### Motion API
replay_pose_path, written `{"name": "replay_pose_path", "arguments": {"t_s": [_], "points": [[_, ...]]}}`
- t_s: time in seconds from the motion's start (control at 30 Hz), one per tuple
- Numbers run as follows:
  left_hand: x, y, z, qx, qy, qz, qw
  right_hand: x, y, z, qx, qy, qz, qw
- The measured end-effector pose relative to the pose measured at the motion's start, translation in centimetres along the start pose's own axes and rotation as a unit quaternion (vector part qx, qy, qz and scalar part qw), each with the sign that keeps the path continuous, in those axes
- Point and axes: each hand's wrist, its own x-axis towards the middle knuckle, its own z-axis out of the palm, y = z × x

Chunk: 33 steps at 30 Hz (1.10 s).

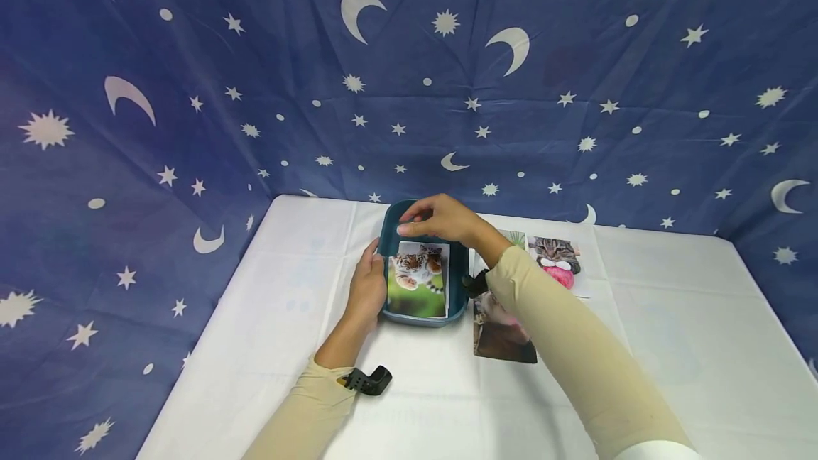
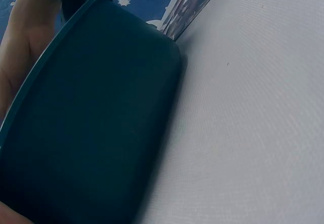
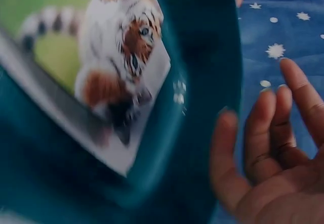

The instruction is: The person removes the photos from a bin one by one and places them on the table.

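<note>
A teal plastic tray sits on the white tabletop, and its outer wall fills much of the left wrist view. Inside it lies a printed picture of a tiger cub, with edges of other sheets showing beneath. My left hand holds the tray's left side, thumb at the rim; its other fingers are partly hidden. Over the tray's far end hovers my right hand, holding nothing. Its fingers are loosely bent and spread beside the rim in the right wrist view.
Right of the tray lie a picture of a cat with a pink ball and a brownish picture, partly under the right forearm. Another picture with green leaves peeks out behind the arm. A blue star-patterned cloth hangs behind the table.
</note>
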Motion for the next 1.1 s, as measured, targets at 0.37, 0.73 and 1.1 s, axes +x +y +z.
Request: {"name": "replay_pose_path", "arguments": {"t_s": [0.37, 0.73, 1.1], "points": [[0.0, 0.1, 0.1, 0.011, -0.006, 0.005, 0.9999, 1.5, 0.7, 2.4, -0.128, -0.034, 0.09, 0.987], [0.0, 0.1, 0.0, 0.023, 0.006, -0.003, 0.9997, 1.7, 1.1, 3.1, -0.239, -0.039, 0.099, 0.965], [0.2, 0.0, 0.0, 0.017, 0.002, 0.003, 0.9998, 1.5, 0.8, 3.3, -0.24, -0.016, 0.096, 0.966]]}}
